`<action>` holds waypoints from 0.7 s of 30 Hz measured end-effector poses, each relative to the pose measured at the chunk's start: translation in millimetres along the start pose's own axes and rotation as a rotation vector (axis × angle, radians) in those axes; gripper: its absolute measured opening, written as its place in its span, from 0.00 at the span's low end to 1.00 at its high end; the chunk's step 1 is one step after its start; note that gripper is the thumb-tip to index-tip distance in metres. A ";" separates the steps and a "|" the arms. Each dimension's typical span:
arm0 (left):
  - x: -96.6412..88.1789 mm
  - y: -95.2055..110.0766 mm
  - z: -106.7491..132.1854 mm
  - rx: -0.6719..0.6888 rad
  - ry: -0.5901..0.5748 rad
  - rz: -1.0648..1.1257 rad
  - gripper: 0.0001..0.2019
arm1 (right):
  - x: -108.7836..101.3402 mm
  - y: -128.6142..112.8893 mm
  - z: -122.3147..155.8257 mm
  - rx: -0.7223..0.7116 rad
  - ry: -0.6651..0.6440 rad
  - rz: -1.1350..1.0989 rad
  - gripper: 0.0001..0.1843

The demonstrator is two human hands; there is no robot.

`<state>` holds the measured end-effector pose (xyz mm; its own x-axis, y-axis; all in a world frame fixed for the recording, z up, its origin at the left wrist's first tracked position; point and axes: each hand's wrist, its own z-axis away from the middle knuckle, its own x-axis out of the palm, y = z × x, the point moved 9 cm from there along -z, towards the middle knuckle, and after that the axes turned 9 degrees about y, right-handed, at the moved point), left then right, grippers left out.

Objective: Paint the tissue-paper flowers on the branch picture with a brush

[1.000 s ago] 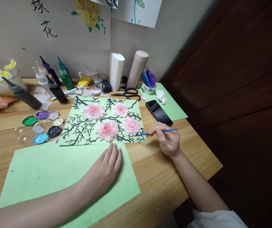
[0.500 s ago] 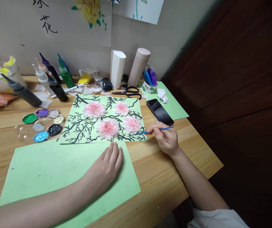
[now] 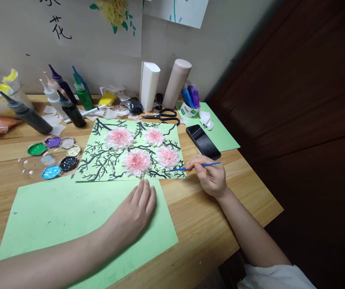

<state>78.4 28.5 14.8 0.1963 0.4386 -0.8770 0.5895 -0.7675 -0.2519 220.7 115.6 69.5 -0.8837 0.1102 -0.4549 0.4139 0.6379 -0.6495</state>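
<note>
My right hand (image 3: 209, 176) pinches a thin blue paintbrush (image 3: 211, 163), its tip at the lower right part of a light green picture (image 3: 98, 140). Black branches are painted over this sheet, and several pink and white paper flowers (image 3: 136, 161) stand out from it. My left hand (image 3: 139, 206) lies flat with fingers stretched, fingertips at the picture's lower edge. Under that hand is a larger plain green sheet (image 3: 54, 216). A clear palette (image 3: 29, 165) to the left holds green, purple, blue, black and pale paints.
Paint bottles (image 3: 70, 108) stand behind the palette. Scissors (image 3: 163, 115), a white container (image 3: 150, 86) and a pale tumbler (image 3: 176, 82) are behind the picture. A black phone (image 3: 203, 141) lies right of it, near another green sheet (image 3: 225, 132). A dark wooden panel (image 3: 311, 120) rises beyond the table's right edge.
The camera view has shifted very slightly. Both hands stay in nearly the same place, the brush tip still at the picture's lower right.
</note>
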 end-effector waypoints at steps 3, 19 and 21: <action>0.1 -0.8 0.5 -0.012 0.003 0.017 0.22 | -2.1 1.1 0.2 0.004 0.019 0.009 0.11; -1.1 -2.0 1.0 -0.022 -0.002 0.029 0.22 | -9.5 6.3 -0.5 0.037 0.088 0.023 0.12; -1.0 -1.6 0.4 -0.014 -0.001 0.014 0.22 | -10.4 5.7 0.0 0.036 0.096 0.007 0.12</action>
<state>76.9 29.2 15.9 0.2036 0.4274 -0.8809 0.5977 -0.7668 -0.2339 232.3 118.1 70.5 -0.8970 0.1884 -0.3999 0.4261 0.6089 -0.6691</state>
